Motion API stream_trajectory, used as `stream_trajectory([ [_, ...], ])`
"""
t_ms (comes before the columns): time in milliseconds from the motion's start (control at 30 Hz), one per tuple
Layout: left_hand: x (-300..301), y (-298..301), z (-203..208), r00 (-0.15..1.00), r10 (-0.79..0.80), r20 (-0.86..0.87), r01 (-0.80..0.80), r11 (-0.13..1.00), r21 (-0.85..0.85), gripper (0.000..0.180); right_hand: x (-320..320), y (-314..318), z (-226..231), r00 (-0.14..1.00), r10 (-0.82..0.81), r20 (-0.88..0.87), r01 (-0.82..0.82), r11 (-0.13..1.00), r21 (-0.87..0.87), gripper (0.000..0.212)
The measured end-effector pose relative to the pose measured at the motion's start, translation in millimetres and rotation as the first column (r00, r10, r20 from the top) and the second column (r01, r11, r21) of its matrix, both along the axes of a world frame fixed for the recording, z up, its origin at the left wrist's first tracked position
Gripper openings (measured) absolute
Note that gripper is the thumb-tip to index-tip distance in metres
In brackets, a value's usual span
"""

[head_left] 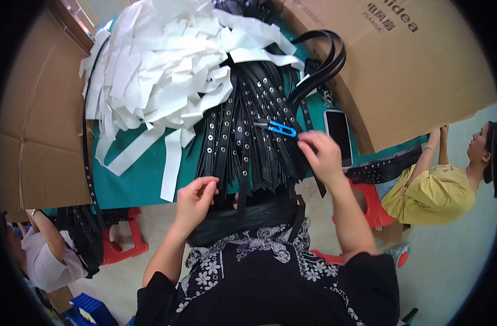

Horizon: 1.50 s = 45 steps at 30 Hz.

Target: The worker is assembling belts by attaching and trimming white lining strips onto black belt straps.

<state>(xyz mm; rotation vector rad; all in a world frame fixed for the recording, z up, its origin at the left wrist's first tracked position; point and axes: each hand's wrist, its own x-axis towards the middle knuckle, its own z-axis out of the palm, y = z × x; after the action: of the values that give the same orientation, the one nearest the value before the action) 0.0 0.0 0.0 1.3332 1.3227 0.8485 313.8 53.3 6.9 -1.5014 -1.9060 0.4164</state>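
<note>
A thick fan of black straps (226,130) with rows of silver eyelets lies over the table's near edge. Blue-handled thread snips (281,129) rest on top of it. My left hand (195,203) is at the left front of the straps, thumb and fingers pinched together; whatever is between them is too small to tell. On the right side, my right hand (323,156) has its thumb and forefinger closed beside the strap edge, just below the snips' handle. What those fingertips hold, if anything, is hidden. More black strap material (243,220) lies across my lap.
White strips (156,65) form a large heap on the green table (129,190). A phone (338,136) lies right of my right hand. Cardboard (422,70) walls rise at both sides. Co-workers sit at left and right, near red stools (131,239).
</note>
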Motion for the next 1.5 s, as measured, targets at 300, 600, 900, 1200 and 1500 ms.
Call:
stream_trajectory([
  [300,22.1,18.0,-11.7,0.984,0.018,0.177,0.048,0.932,-0.359,0.019,-17.2,88.1,-2.2,0.790,0.408,0.457,-0.411,0.906,-0.098,0.025],
  [600,27.7,-1.3,-47.3,0.899,-0.007,0.437,0.280,0.778,-0.563,0.019,-16.9,48.7,-17.3,0.967,0.038,-0.252,-0.111,0.953,-0.284,0.014],
  [900,7.4,-29.4,-67.8,0.264,0.424,0.866,0.634,0.600,-0.488,0.016,-80.2,-74.8,-50.9,0.218,-0.453,-0.865,-0.433,0.749,-0.501,0.023],
  [1200,15.6,-32.3,-64.3,0.353,0.295,0.888,0.581,0.675,-0.455,0.014,-103.1,-120.8,-68.6,0.666,-0.159,-0.729,-0.297,0.839,-0.455,0.034],
  [1500,78.4,-28.6,-76.9,0.228,0.131,0.965,0.580,0.778,-0.243,0.015,-62.1,-156.1,-61.3,0.917,0.009,-0.398,-0.178,0.904,-0.389,0.031],
])
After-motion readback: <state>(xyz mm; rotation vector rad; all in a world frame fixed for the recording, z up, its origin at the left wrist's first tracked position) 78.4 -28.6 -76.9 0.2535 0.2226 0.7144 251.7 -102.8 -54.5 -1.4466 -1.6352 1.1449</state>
